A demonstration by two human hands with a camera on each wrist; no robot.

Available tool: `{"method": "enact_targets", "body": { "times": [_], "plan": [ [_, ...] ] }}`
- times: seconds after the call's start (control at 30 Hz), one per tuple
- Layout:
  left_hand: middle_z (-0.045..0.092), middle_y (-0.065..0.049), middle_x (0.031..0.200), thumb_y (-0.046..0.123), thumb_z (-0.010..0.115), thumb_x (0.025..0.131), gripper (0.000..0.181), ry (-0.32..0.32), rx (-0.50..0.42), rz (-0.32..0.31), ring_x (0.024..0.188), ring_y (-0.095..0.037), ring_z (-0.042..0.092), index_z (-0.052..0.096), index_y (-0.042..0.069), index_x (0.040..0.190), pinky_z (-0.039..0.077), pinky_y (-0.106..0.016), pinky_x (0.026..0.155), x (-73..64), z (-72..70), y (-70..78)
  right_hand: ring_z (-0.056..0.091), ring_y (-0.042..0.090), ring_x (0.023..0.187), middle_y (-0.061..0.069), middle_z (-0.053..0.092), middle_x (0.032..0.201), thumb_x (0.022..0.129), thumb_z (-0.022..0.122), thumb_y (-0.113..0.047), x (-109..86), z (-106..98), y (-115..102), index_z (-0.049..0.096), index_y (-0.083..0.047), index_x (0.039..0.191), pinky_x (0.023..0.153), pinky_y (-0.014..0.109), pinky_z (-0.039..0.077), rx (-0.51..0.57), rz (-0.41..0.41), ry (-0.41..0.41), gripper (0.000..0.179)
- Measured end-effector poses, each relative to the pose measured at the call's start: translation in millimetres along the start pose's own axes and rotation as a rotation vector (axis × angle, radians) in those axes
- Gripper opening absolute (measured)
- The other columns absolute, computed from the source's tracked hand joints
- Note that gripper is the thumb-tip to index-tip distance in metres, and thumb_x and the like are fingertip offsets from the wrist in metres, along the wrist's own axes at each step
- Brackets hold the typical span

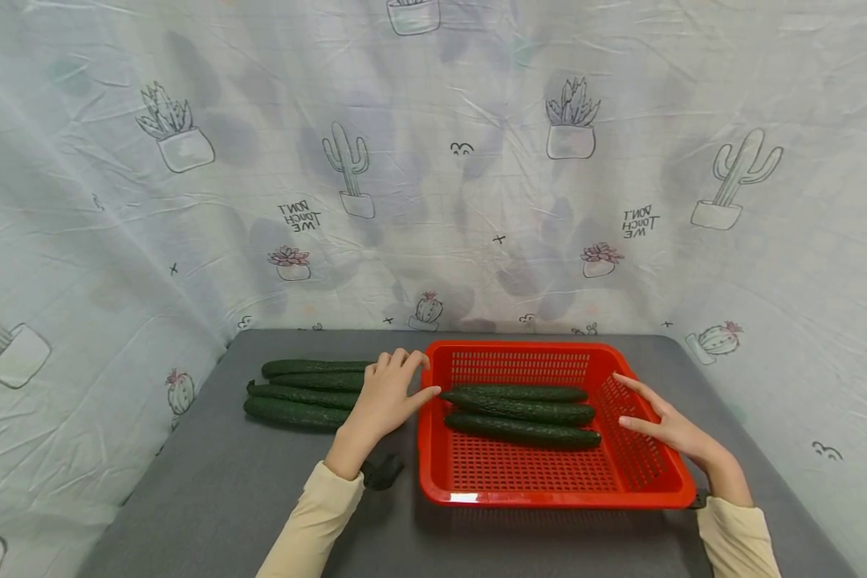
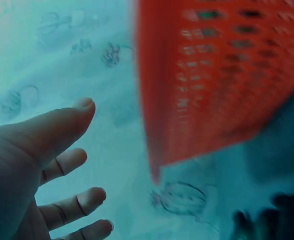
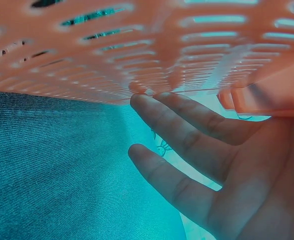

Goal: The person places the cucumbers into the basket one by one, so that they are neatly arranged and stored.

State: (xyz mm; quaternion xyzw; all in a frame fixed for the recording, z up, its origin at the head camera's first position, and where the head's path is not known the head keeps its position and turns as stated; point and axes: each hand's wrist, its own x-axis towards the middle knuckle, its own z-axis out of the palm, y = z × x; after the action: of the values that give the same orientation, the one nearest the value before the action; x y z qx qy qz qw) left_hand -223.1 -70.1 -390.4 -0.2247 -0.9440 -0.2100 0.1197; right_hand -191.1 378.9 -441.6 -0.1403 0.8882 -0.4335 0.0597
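Red basket (image 1: 542, 498) lengthwise between left hand (image 1: 385, 395) and right hand (image 1: 682, 433)
Fingers loosely spread; between them, three cucumbers (image 1: 523, 408) point sideways.

Standing here, reads as a curtained booth (image 1: 94, 257); home or lab, can't tell. Cactus-print sheeting (image 1: 470, 201) beyond left hand (image 1: 384, 395) and right hand (image 1: 675, 429), also flanking both; grey tabletop (image 1: 209, 490) beneath them.
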Motion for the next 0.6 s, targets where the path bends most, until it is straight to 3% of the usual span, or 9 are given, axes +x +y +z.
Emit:
{"method": "enact_targets", "body": {
  "times": [0.43, 0.6],
  "plan": [
    [0.054, -0.008, 0.107, 0.040, 0.064, 0.086, 0.037, 0.056, -0.067, -0.081, 0.099, -0.031, 0.045, 0.054, 0.018, 0.115, 0.036, -0.048, 0.081, -32.7, 8.4, -64.3, 0.008, 0.047, 0.133, 0.019, 0.006, 0.153, 0.090, 0.060, -0.019, 1.3, -0.5, -0.9, 0.018, -0.021, 0.149, 0.086, 0.075, 0.018, 0.022, 0.017, -0.008, 0.072],
    [0.052, -0.007, 0.106, 0.044, 0.063, 0.086, 0.040, 0.067, -0.022, -0.083, 0.097, -0.030, 0.043, 0.056, 0.019, 0.115, 0.034, -0.053, 0.081, -45.3, 10.6, -93.8, 0.008, 0.047, 0.133, 0.019, 0.007, 0.153, 0.090, 0.060, -0.019, 1.2, -0.3, 0.3, 0.019, -0.021, 0.148, 0.086, 0.075, 0.018, 0.016, 0.016, -0.005, 0.072]
  ]
}}
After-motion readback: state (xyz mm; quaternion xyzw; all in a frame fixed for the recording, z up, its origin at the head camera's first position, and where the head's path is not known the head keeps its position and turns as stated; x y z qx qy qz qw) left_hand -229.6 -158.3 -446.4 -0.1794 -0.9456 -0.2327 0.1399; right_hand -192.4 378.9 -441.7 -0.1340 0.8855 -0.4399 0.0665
